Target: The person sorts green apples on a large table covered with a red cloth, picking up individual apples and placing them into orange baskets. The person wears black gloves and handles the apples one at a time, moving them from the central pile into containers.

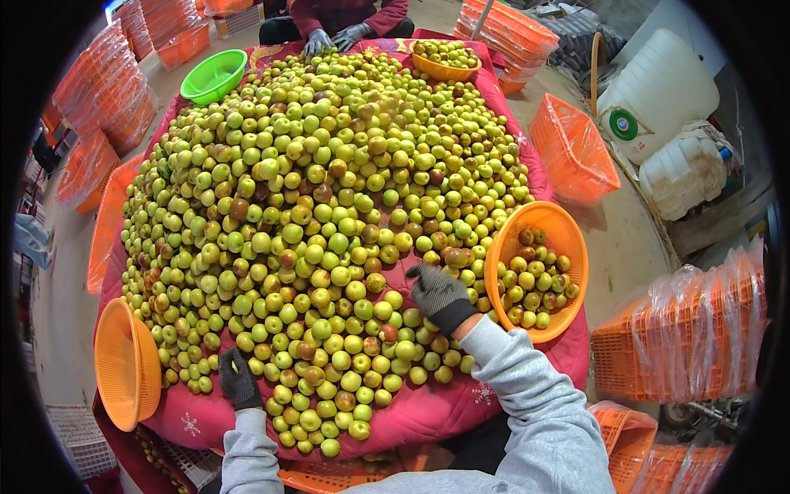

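Before me a big heap of green and brown-mottled jujubes (308,216) covers a red quilted cloth (426,410). My left hand (237,378), in a grey knit glove, rests at the heap's near left edge, its fingers partly curled; whether it holds a fruit I cannot tell. My right hand (439,293), gloved alike, is over a gap in the heap, fingers bent, with no fruit visible in it. Right of it leans an orange plastic basket (490,284) partly filled with browner jujubes (534,281). An orange basket (117,364) with no fruit visible inside tilts at the left edge.
Across the heap, a person's gloved hands (333,40) touch the fruit. A green basket (213,77) and a filled orange basket (445,68) stand at the far corners. Orange crates (679,333) in plastic wrap and white plastic tanks (660,92) stand to the right.
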Action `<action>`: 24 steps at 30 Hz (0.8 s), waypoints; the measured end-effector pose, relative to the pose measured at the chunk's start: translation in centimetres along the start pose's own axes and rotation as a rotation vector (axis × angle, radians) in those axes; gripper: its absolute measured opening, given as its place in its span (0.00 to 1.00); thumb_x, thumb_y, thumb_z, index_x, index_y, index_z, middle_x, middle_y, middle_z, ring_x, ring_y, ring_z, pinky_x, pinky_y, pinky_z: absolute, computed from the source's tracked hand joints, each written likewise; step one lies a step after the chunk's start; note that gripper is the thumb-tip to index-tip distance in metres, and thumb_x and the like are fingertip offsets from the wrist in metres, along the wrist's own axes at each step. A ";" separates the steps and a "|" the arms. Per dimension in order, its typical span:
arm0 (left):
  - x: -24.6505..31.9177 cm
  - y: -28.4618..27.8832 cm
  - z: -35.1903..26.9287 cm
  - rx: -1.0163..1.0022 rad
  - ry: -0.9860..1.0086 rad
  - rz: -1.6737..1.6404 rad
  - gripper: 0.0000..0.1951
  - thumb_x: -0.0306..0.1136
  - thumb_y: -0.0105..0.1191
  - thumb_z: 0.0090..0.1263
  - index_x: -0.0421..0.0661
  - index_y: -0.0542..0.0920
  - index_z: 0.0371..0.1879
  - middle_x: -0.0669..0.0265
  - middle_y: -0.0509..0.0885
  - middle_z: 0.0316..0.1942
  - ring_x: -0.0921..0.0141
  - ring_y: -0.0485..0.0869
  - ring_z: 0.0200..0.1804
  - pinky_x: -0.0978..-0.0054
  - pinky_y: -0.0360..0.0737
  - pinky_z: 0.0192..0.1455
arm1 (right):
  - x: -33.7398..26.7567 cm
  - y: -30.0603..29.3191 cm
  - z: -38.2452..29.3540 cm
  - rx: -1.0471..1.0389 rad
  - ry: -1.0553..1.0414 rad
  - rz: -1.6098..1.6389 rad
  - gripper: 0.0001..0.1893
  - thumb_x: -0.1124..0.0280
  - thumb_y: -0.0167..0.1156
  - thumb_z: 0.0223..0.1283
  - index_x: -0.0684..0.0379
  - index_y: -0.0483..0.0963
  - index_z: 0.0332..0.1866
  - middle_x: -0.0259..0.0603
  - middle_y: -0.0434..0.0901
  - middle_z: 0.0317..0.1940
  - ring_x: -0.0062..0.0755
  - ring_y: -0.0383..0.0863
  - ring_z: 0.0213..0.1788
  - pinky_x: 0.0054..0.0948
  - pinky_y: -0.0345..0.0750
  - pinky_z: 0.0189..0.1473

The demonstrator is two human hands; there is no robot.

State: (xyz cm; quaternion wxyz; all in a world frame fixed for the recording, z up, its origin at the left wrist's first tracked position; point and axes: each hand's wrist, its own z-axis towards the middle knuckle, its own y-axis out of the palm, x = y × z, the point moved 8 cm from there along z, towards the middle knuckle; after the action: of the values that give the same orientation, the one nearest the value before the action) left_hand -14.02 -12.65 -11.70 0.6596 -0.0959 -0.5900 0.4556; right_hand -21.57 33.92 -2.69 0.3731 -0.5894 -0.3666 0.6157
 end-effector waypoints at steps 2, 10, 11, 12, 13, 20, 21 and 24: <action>-0.1 -0.1 0.0 0.002 -0.011 -0.039 0.10 0.33 0.53 0.73 0.37 0.79 0.40 0.59 0.84 0.38 0.63 0.81 0.41 0.66 0.76 0.49 | 0.7 -2.2 2.6 0.188 -0.005 -0.201 0.10 0.69 0.58 0.58 0.53 0.77 0.45 0.46 0.81 0.38 0.47 0.84 0.38 0.40 0.81 0.42; -0.1 0.2 0.0 -0.033 -0.064 -0.057 0.09 0.31 0.53 0.74 0.36 0.79 0.39 0.59 0.81 0.37 0.65 0.80 0.41 0.69 0.76 0.47 | 5.2 1.2 9.8 -0.401 0.372 -0.442 0.20 0.65 0.50 0.66 0.59 0.75 0.59 0.52 0.79 0.57 0.45 0.81 0.58 0.42 0.79 0.56; -0.1 0.2 0.0 -0.029 -0.063 -0.088 0.09 0.31 0.53 0.74 0.36 0.79 0.39 0.59 0.81 0.37 0.65 0.80 0.41 0.69 0.76 0.47 | 5.1 1.3 9.5 -0.443 0.365 -0.415 0.25 0.62 0.56 0.59 0.61 0.72 0.61 0.55 0.78 0.57 0.47 0.80 0.59 0.43 0.77 0.58; 0.1 0.1 0.0 -0.024 -0.049 -0.085 0.09 0.31 0.53 0.74 0.35 0.79 0.39 0.59 0.81 0.37 0.65 0.80 0.40 0.69 0.76 0.47 | 4.9 1.5 8.9 -0.481 0.364 -0.336 0.29 0.60 0.58 0.56 0.62 0.70 0.63 0.57 0.78 0.57 0.48 0.79 0.60 0.43 0.76 0.60; 0.0 0.1 0.1 -0.024 -0.055 -0.041 0.09 0.31 0.53 0.74 0.35 0.79 0.39 0.59 0.81 0.36 0.65 0.79 0.40 0.68 0.76 0.47 | 5.0 1.4 8.1 -0.505 0.383 -0.282 0.33 0.58 0.60 0.53 0.62 0.68 0.64 0.59 0.77 0.57 0.50 0.79 0.60 0.43 0.75 0.61; 0.8 0.0 0.2 -0.028 -0.012 0.000 0.10 0.32 0.52 0.74 0.37 0.79 0.39 0.58 0.81 0.36 0.63 0.80 0.39 0.68 0.76 0.47 | 2.7 1.9 3.4 -0.267 0.209 -0.228 0.27 0.49 0.56 0.58 0.53 0.71 0.59 0.47 0.80 0.51 0.48 0.80 0.54 0.44 0.77 0.57; 1.0 -0.1 0.2 -0.023 -0.003 -0.009 0.10 0.32 0.52 0.74 0.37 0.79 0.39 0.58 0.81 0.36 0.63 0.80 0.39 0.68 0.76 0.47 | 2.5 1.4 3.5 -0.223 0.173 -0.224 0.23 0.51 0.56 0.58 0.53 0.73 0.55 0.47 0.81 0.48 0.49 0.81 0.52 0.44 0.77 0.56; 1.4 -0.1 0.2 -0.031 -0.001 -0.048 0.09 0.32 0.52 0.74 0.37 0.79 0.40 0.59 0.81 0.36 0.63 0.80 0.39 0.68 0.76 0.46 | -0.6 -1.0 2.4 -0.025 -0.125 -0.179 0.10 0.65 0.58 0.57 0.54 0.78 0.43 0.44 0.82 0.39 0.47 0.82 0.45 0.42 0.78 0.51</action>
State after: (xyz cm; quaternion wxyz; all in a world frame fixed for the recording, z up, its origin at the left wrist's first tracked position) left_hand -14.26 -11.79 -10.65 0.6685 -0.0917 -0.5993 0.4308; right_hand -23.93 33.81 -1.48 0.3955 -0.5196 -0.4479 0.6107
